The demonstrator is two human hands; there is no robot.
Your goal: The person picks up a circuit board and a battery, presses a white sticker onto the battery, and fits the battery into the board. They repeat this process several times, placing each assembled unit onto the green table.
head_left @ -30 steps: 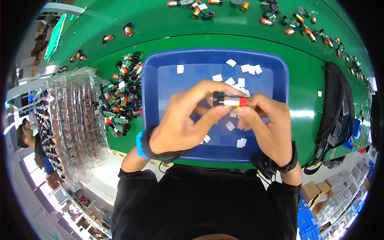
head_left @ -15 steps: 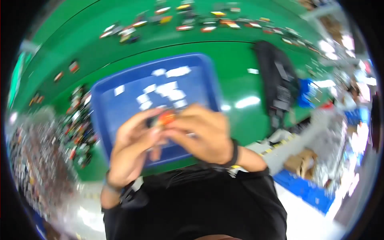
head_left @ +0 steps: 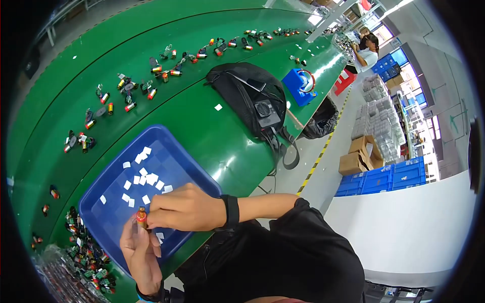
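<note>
My left hand (head_left: 141,255) pinches a small red-and-gold cylinder (head_left: 142,218) between thumb and fingers, holding it upright. From the right, my right hand (head_left: 184,208) reaches to the same cylinder, its fingers curled and the tips at the cylinder's side; whether they hold anything else is hidden. Both hands are over the near part of a blue plastic tray (head_left: 174,144). Scattered on the tray's bottom are several small white squares (head_left: 151,179), like paper or stickers.
Left of the tray lies a pile of small circuit boards with cylinders (head_left: 91,257). More such parts (head_left: 130,86) line the green conveyor beyond. A black backpack (head_left: 252,98) and a blue box (head_left: 299,87) stand to the right. Farther off, a person (head_left: 367,54) sits beside the line.
The view has swung to the right, now showing the aisle and another person. My hands stay together on the cylinder, which now stands upright and shows clearly.
</note>
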